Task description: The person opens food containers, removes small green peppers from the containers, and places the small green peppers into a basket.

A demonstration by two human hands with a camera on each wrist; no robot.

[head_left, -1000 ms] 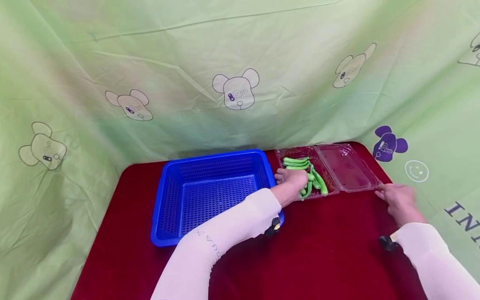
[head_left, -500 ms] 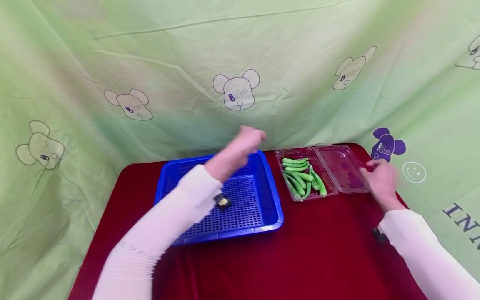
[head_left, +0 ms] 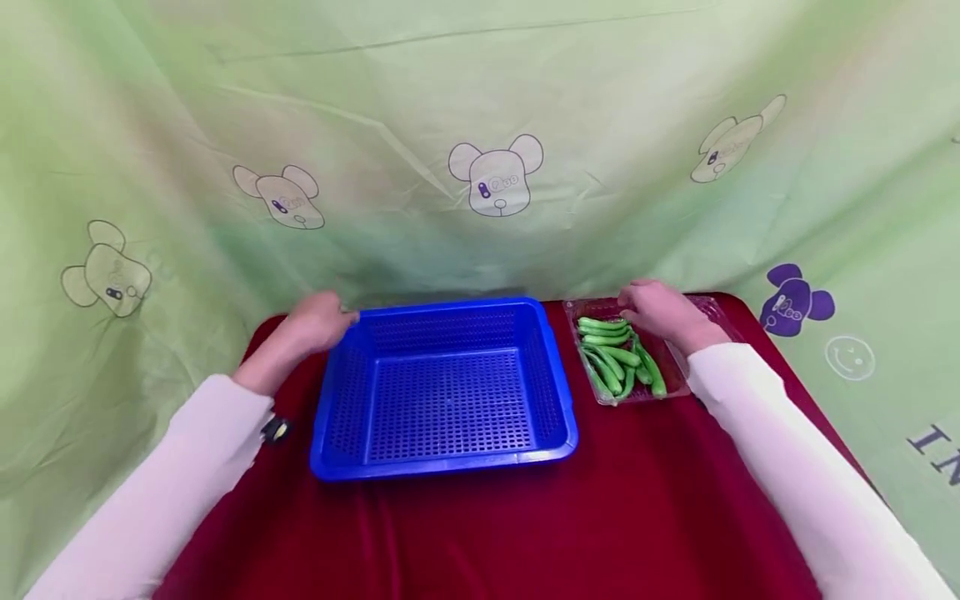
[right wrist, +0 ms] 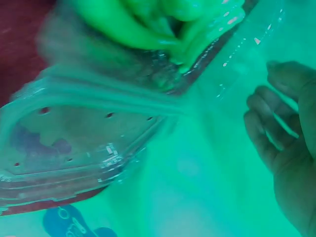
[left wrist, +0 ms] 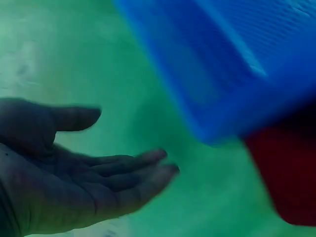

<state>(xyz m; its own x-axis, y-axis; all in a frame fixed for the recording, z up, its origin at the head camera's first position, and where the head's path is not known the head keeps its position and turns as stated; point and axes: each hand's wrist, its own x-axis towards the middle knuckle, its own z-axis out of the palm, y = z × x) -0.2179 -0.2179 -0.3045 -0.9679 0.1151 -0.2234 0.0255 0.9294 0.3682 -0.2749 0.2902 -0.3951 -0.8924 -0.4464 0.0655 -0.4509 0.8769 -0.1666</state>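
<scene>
My left hand (head_left: 315,321) is by the back left corner of a blue plastic basket (head_left: 442,467) with a perforated floor and walls. In the left wrist view this hand (left wrist: 84,180) has its fingers extended and thumb apart, clear of the basket (left wrist: 197,98). My right hand (head_left: 663,312) hovers over a clear plastic clamshell box (head_left: 677,385), partly hiding its folded-back lid. Slim green vegetables (head_left: 618,362) lie in the box, their exact kind unclear. In the right wrist view the right hand (right wrist: 291,133) holds nothing, fingers loosely bent, beside the box's lid (right wrist: 89,133).
A dark red cloth (head_left: 480,533) covers the table. Behind it and on both sides hangs a green curtain (head_left: 390,242) printed with mouse faces, close to the table's back edge.
My left hand has left the vegetables, crossed over the basket and reached its back left corner. My right hand has left the lid's outer edge and moved left over the box.
</scene>
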